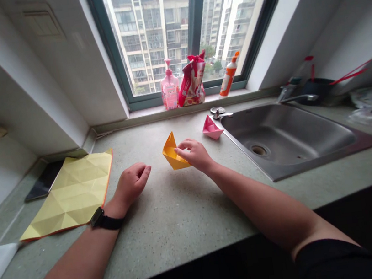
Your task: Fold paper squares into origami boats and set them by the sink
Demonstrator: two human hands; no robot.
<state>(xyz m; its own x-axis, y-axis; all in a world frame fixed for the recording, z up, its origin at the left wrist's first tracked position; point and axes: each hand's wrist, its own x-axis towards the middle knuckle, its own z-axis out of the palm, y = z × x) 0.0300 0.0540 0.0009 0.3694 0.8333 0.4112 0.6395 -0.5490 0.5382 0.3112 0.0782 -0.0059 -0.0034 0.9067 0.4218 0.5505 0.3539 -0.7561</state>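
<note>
While the right hand [193,155] presses its fingers [183,150] against the side of a yellow-orange paper boat [173,154], holding it in a light pinch, the left hand [130,185] lies empty and apart, its fingers [143,170] loosely curled around nothing. A black watch [105,221] circles the left wrist. The boat sits near the middle of the desk [170,227], between the two hands and just left of a pink paper boat [212,128], which stands alone and looks fully folded. The yellow-orange boat looks folded to much the same shape, though the right hand hides part of it, so any fold left on it cannot be told. Well to the left, a yellow paper sheet [71,197] with orange edges lies flat and unfolded, its whole face scored with diagonal creases, one edge overlapping a dark phone [44,180]. To the right sits a stainless steel sink [286,139] with its faucet [299,97] behind it. On the far sill stand a pink pump bottle [170,86], a red-and-white bag [192,79] and an orange-and-white bottle [228,74].
</note>
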